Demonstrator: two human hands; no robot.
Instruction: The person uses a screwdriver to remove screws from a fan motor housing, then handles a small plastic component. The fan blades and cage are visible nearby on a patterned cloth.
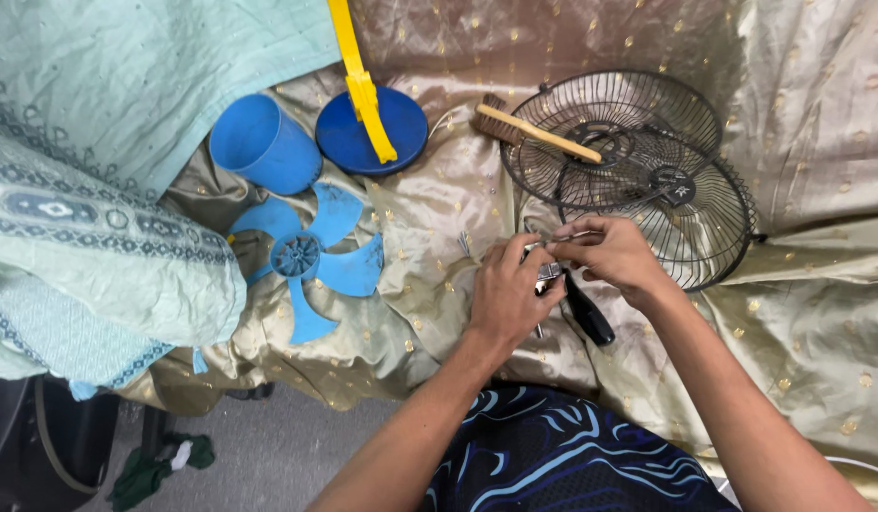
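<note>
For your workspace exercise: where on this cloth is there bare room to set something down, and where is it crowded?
Free: the gold cloth right of the black fan grilles, and the strip between the blue fan blade and the left hand. Crowded: the top middle, where blue cup, round blue base and brush sit close, and around both hands, the right hand included.

Bright even overhead light, soft shadows, sharp focus, slight edge distortion

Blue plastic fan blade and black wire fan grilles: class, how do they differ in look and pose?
The blue plastic fan blade is solid, with broad paddles; the black wire fan grilles are open mesh. The blade lies alone; the grilles overlap, a wooden brush resting on them. Both are round and lie on the golden cloth.
</note>
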